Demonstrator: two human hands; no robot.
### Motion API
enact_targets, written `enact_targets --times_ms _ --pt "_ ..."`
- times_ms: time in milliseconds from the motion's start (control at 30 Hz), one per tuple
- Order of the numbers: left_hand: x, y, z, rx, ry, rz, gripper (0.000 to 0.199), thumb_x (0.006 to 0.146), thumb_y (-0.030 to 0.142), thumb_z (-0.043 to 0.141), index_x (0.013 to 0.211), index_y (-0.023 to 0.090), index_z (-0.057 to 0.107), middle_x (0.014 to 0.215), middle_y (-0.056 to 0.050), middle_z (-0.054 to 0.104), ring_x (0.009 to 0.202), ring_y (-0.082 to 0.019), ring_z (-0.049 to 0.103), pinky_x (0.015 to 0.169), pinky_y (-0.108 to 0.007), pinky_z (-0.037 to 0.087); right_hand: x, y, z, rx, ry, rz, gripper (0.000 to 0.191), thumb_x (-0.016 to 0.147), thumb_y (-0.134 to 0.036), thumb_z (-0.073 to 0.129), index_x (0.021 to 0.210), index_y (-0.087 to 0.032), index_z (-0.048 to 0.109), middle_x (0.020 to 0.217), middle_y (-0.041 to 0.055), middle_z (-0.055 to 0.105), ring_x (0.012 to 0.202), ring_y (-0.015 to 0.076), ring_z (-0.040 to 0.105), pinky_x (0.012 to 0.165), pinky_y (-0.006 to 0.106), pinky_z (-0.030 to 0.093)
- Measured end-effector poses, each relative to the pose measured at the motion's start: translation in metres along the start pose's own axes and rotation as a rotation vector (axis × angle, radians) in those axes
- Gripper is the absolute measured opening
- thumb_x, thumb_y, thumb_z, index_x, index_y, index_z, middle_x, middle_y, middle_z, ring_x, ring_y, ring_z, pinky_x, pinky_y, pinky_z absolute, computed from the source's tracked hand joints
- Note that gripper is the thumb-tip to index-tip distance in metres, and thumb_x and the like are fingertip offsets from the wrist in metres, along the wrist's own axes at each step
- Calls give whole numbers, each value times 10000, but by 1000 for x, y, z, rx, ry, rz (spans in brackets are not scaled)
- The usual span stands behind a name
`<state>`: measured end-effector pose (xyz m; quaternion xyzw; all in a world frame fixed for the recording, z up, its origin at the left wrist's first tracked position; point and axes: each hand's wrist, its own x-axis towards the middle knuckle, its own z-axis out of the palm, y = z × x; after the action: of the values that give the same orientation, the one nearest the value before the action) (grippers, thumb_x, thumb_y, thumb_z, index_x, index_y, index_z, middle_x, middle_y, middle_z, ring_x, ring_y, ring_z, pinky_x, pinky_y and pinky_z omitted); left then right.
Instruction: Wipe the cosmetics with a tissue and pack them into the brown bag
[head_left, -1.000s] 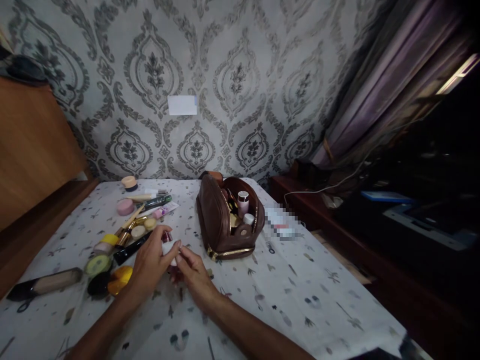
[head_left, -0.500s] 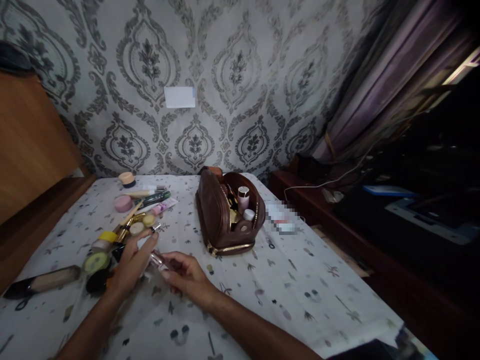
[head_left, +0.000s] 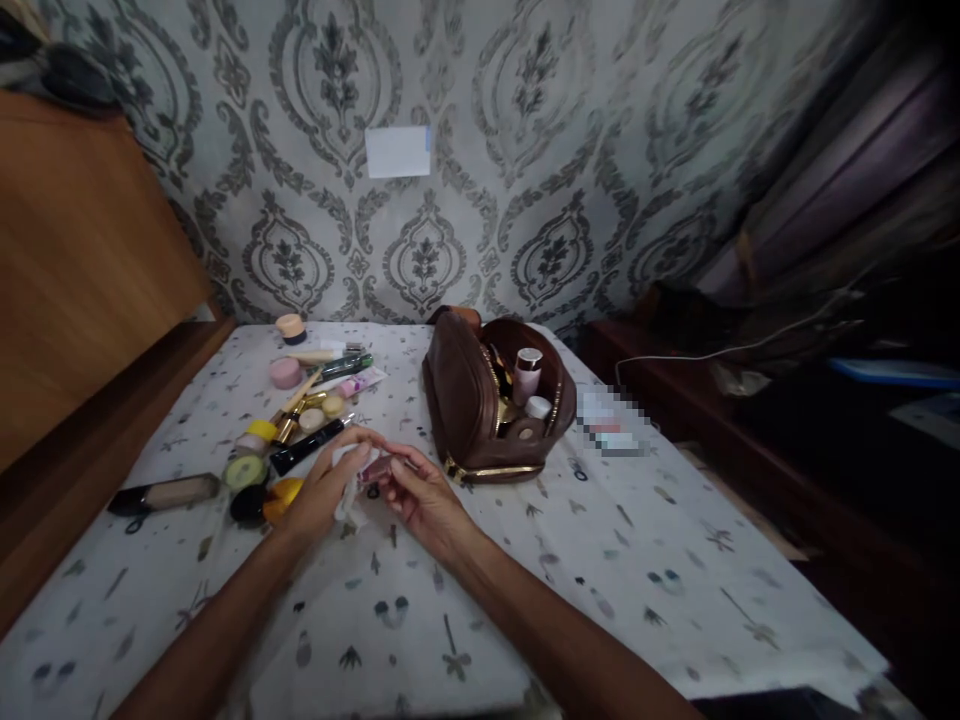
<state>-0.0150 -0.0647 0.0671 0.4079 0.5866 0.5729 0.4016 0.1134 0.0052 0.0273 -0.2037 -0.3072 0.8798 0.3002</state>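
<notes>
My left hand (head_left: 324, 490) is closed around a crumpled white tissue (head_left: 349, 497), pressing it against one end of a small pinkish tube (head_left: 378, 468) that looks like lip gloss. The tube's other end is pinched in the fingers of my right hand (head_left: 429, 500). Just beyond my left hand lies a slim black tube (head_left: 304, 447). To its left are a yellow-orange item (head_left: 282, 498) with a black end and a green round jar (head_left: 245, 472). An unzipped brown cosmetic bag (head_left: 461, 400) stands past my right hand, with a pink bottle (head_left: 527, 378) and a white-capped item (head_left: 537, 407) inside.
Several cosmetics lie at the left, among them a pink jar (head_left: 285, 373), a pink-and-white squeeze tube (head_left: 360, 382) and a long foundation-like bottle (head_left: 176, 493). A wooden panel (head_left: 90, 270) borders the table on the left. Right of the bag lies a blurred packet (head_left: 611, 420).
The view has swung left and slightly down, so the table contents appear farther right. Both hands remain together on the tube, which now sits deeper in the tissue and fingers.
</notes>
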Motion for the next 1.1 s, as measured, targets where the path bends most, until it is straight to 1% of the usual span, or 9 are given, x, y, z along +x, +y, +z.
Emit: enact_targets --times_ms 133,267,367,567,667,800,900,1033,1100 --pt "-1 -3 1 209 -86 166 331 877 431 563 1131 235 646 1165 -56 673 1130 -234 593 990 -330 462 2 1 -1 35 8 -24 553 620 -317 894 1117 -234 666 850 -12 715 609 94 607 549 204 461" --pt "-2 -7 6 248 -77 222 482 814 393 650 1259 218 585 1241 -86 617 1201 -277 543 1044 -397 421 4 4 -5 14 43 -42 496 597 -328 904 1001 -215 639 788 -28 702 638 102 620 578 200 482" --pt "-1 -10 7 320 -4 241 522 755 400 697 1230 207 595 1156 -86 603 1124 -277 555 971 -384 445 3 8 -4 -21 21 -32 476 565 -336 916 898 -202 603 712 -38 680 599 105 606 571 210 485" --pt "3 -11 5 395 108 257 193 819 394 613 841 203 621 844 -16 580 845 -200 548 796 -308 431 -3 12 1 -42 -56 18 419 595 -347 898 838 -200 590 602 -71 612 514 92 547 513 205 447" --pt "5 -9 3 365 153 250 247 851 405 566 705 209 536 729 19 524 741 -167 512 733 -283 407 -6 10 4 -58 -88 36 392 650 -401 867 830 -197 584 649 -55 634 553 87 556 523 191 426" --pt "5 -10 1 282 166 173 380 854 476 559 606 211 447 605 55 387 597 -126 405 602 -261 350 -10 9 6 -184 -145 57 415 608 -333 893 835 -196 573 683 -59 652 569 85 566 544 193 429" --pt "6 -18 0 181 195 88 405 840 562 577 668 199 525 602 57 420 566 -116 400 536 -245 331 -11 9 5 -207 -163 70 426 592 -293 899 843 -196 568 669 -65 659 544 84 569 541 197 442" --pt "8 -26 2 27 362 0 440 794 618 622 927 199 643 702 39 548 575 -111 451 526 -225 376 -10 6 4 -109 -156 128 433 606 -274 901 899 -189 594 759 -8 723 676 121 663 634 222 504" --pt "7 -24 3 19 307 16 458 794 617 627 977 199 667 721 26 582 590 -117 489 536 -226 404 -8 4 3 -33 -150 140 410 631 -273 895 916 -179 616 781 14 735 730 133 687 689 237 524"
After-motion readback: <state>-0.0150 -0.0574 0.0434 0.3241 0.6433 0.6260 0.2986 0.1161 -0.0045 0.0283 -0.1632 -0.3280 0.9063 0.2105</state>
